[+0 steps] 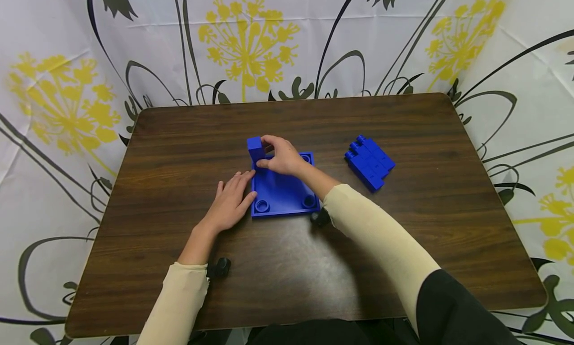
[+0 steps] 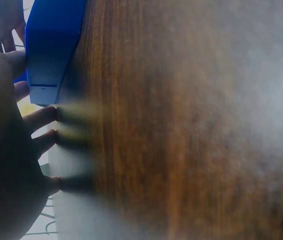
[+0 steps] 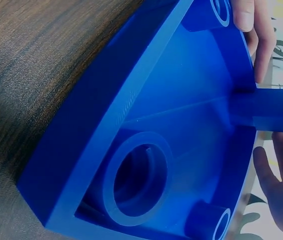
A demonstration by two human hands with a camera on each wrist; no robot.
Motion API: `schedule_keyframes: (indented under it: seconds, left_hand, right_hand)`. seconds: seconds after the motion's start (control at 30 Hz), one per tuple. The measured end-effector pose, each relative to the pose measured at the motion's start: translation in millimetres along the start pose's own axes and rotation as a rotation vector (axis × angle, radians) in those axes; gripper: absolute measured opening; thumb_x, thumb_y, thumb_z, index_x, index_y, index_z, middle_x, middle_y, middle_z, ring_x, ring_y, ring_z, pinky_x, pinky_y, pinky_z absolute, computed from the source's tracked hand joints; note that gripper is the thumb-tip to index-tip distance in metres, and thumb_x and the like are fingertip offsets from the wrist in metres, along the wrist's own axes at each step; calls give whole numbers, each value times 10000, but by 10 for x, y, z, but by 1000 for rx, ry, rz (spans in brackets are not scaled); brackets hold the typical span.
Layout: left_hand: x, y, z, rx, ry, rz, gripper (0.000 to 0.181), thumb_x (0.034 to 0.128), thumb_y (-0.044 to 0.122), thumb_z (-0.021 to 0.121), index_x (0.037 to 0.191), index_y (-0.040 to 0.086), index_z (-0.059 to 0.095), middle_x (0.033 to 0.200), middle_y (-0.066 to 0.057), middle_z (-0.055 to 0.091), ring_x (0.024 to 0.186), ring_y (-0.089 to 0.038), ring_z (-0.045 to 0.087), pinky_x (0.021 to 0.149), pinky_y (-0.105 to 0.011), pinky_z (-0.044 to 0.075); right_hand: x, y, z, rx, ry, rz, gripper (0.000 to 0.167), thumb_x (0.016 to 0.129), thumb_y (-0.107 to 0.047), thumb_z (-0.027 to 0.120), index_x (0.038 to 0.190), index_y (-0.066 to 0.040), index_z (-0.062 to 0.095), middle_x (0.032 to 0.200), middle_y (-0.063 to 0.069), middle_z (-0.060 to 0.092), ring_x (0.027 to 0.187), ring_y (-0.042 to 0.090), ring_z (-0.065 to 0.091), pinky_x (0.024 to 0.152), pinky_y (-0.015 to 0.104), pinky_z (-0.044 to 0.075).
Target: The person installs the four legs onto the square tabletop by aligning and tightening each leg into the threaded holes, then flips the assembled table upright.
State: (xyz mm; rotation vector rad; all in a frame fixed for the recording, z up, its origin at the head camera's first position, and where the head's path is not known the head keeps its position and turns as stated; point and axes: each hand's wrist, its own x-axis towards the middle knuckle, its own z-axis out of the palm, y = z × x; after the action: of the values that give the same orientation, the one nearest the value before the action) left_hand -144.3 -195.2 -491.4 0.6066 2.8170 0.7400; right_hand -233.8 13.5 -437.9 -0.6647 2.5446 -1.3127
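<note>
A square blue plastic panel (image 1: 284, 188) lies on the table with its raised rim and round corner sockets facing up. A square blue post (image 1: 256, 150) stands upright at its far left corner. My right hand (image 1: 283, 157) reaches over the panel and grips this post between thumb and fingers. In the right wrist view, the post (image 3: 274, 110) meets the panel's corner, and that hand (image 3: 281, 195) is beside it. My left hand (image 1: 230, 200) lies along the panel's left edge, fingers extended, fingertips and thumb touching the rim. The post's lower end is hidden inside the corner.
Several more blue posts with round pegs (image 1: 369, 162) lie side by side on the brown wooden table (image 1: 430, 195), right of the panel. A white curtain with yellow flowers (image 1: 246, 41) hangs behind the table and along both sides.
</note>
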Motion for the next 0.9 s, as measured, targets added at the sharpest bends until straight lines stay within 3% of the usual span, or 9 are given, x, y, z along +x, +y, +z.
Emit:
schedule_keyframes:
  seconds: [0.63, 0.9]
  left_hand:
    - [-5, 21, -15, 0, -22, -13, 609, 1050, 464, 356, 1576, 199, 202, 1594, -120, 245, 1483, -332, 113, 1085, -691, 5]
    - [-5, 28, -4, 29, -24, -15, 604, 1053, 458, 347, 1577, 202, 192, 1594, -120, 244, 1483, -329, 116, 1085, -691, 12]
  right_hand:
    - [-25, -1, 39, -103, 46, 49, 431, 877, -247, 754, 1252, -92, 610, 1187, 80, 656, 1114, 225, 616, 948, 362, 460]
    - [-75, -17, 103, -171, 133, 52, 492, 871, -275, 756, 1300, -84, 608, 1172, 67, 671, 1094, 223, 626, 921, 373, 473]
